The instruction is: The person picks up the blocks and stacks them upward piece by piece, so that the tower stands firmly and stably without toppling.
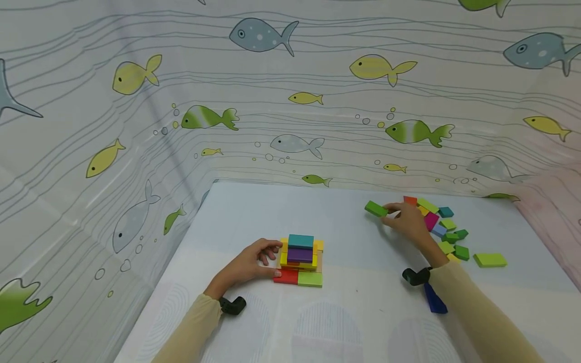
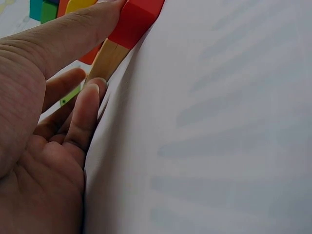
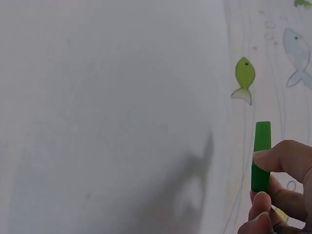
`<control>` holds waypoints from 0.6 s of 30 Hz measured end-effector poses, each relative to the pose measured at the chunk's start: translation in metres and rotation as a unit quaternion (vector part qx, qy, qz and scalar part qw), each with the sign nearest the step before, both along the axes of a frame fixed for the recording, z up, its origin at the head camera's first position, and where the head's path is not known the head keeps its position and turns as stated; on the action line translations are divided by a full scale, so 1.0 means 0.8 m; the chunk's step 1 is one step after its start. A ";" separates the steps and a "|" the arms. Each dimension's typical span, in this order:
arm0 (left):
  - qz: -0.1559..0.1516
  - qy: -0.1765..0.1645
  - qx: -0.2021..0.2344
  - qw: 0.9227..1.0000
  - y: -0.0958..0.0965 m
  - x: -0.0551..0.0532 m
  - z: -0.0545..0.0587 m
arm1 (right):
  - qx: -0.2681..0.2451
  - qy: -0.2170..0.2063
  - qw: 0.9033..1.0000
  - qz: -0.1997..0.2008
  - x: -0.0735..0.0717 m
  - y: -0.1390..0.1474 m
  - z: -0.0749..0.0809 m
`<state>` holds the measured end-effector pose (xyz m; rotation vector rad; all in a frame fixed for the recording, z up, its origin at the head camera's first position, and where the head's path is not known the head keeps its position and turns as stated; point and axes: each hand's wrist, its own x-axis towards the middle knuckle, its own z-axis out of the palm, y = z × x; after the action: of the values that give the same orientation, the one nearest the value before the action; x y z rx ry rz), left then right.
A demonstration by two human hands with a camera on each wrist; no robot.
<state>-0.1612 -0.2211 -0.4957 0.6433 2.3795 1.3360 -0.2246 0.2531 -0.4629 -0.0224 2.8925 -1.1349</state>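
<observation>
My right hand (image 1: pixel 407 222) pinches a green block (image 1: pixel 375 208) between thumb and fingers, above the table and left of the loose blocks. In the right wrist view the green block (image 3: pixel 262 146) stands on end in the pinch. My left hand (image 1: pixel 249 261) rests at the left side of a small block stack. Its straight thumb touches the end of a red block (image 1: pixel 287 276), while its relaxed fingers lie by a plain wooden piece (image 2: pixel 109 58). A light green block (image 1: pixel 310 279) lies beside the red one. The stack has yellow blocks (image 1: pixel 320 246), a purple block (image 1: pixel 299 255) and a teal block (image 1: pixel 301 241) on top.
Several loose coloured blocks, including a magenta one (image 1: pixel 431 221), lie in a cluster at the right. A light green block (image 1: pixel 490 260) lies apart from them. Partly behind the right sleeve is a dark blue block (image 1: pixel 436 301). A fish-patterned curtain (image 1: pixel 254 75) borders the white table (image 1: pixel 349 322).
</observation>
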 end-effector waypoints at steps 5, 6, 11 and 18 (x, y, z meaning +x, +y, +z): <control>0.001 0.001 0.001 1.000 0.000 0.001 0.000 | -0.016 0.032 0.999 0.025 0.018 -0.027 0.017; 0.001 0.000 0.002 1.000 -0.001 0.001 0.000 | -0.016 0.040 0.999 0.031 0.021 -0.033 0.020; -0.002 0.001 0.001 1.000 -0.001 0.000 -0.002 | -0.014 0.074 0.995 0.069 0.040 -0.061 0.035; -0.001 0.003 -0.006 1.000 0.000 0.001 0.002 | -0.018 0.119 0.984 0.131 0.069 -0.104 0.054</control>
<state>-0.1601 -0.2208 -0.4945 0.6470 2.3892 1.3190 -0.1692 0.1697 -0.4195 -0.5591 2.9468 -1.2073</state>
